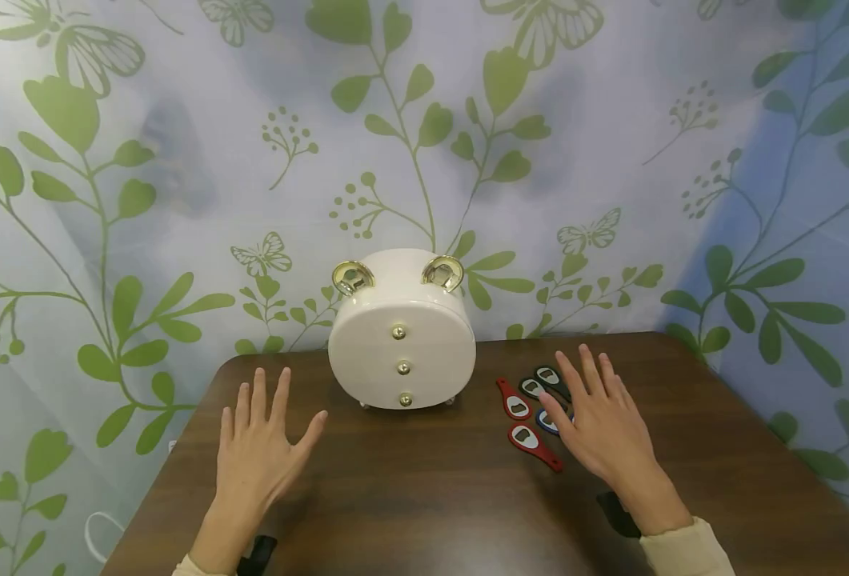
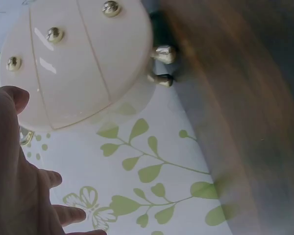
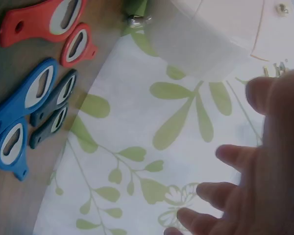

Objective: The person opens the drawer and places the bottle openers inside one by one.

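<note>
My left hand (image 1: 254,456) is held with straight, spread fingers left of a cream drawer box (image 1: 366,348), touching nothing. The box is rounded, with gold ears on top, a column of gold knobs and short metal feet; its drawer seams show in the left wrist view. My right hand (image 1: 607,436) hovers with spread fingers over the right of the table, partly covering a group of bottle openers. A red bottle opener (image 1: 535,448) lies nearest me, another red bottle opener (image 1: 514,406) behind it. Blue bottle openers (image 3: 27,100) and dark bottle openers (image 3: 55,95) lie beside them.
Everything stands on a dark brown wooden table (image 1: 410,496) with rounded back corners. A pale curtain (image 1: 208,176) with green leaves and butterflies hangs right behind the table. A white loop (image 1: 100,528) is at the lower left, off the table.
</note>
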`<action>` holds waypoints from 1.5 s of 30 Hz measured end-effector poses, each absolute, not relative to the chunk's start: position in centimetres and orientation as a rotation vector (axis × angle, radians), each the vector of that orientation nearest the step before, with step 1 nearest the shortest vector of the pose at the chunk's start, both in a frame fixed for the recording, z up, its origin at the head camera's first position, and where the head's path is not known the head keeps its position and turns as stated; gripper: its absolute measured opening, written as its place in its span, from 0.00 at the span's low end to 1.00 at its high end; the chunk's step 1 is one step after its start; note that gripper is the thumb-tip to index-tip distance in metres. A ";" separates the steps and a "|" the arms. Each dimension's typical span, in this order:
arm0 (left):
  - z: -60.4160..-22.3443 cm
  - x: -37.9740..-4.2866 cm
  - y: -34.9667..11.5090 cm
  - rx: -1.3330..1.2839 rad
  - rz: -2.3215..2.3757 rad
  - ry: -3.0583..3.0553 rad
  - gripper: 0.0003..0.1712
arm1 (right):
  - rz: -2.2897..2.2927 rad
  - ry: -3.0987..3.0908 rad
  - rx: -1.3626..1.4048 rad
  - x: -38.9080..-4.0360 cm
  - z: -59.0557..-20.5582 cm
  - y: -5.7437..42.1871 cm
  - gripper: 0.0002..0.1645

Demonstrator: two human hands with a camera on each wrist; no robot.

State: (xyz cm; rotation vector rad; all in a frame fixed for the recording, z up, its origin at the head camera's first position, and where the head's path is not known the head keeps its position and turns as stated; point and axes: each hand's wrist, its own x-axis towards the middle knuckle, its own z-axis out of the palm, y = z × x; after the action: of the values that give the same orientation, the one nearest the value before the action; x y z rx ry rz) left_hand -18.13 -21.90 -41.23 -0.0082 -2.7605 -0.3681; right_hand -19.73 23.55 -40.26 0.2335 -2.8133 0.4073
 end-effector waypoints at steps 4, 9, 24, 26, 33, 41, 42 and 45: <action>-40.8 -18.3 -21.8 -0.033 -0.400 -2.711 0.53 | 0.393 -2.698 0.264 -20.0 -40.0 22.8 0.43; -40.1 -18.7 -21.3 -0.081 -0.481 -2.622 0.50 | 0.433 -2.541 0.297 -20.3 -39.6 22.0 0.38; -38.3 -20.2 -19.0 -0.210 -0.766 -2.406 0.45 | 0.566 -2.301 0.343 -21.3 -38.4 18.4 0.28; -38.1 -20.3 -18.8 -0.219 -0.774 -2.397 0.46 | 0.580 -2.297 0.348 -21.4 -38.4 18.0 0.28; -37.4 -21.1 -18.2 -0.270 -0.886 -2.357 0.46 | 0.635 -2.225 0.393 -22.0 -38.2 16.7 0.26; -36.2 -21.9 -17.2 -0.416 -1.137 -2.263 0.44 | 0.667 -2.198 0.430 -22.5 -37.8 14.9 0.24; -36.1 -22.0 -17.1 -0.414 -1.134 -2.259 0.44 | 0.673 -2.193 0.435 -22.6 -37.8 14.7 0.24; -35.9 -22.3 -16.8 -0.403 -1.122 -2.243 0.45 | 0.691 -2.176 0.444 -22.8 -37.7 14.2 0.23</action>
State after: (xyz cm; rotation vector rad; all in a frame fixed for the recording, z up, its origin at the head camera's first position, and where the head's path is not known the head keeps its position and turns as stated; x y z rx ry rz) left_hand -22.29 -16.80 -35.91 -0.4030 -2.2425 -1.1223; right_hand -22.77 14.15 -37.72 0.4444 -2.1760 0.6908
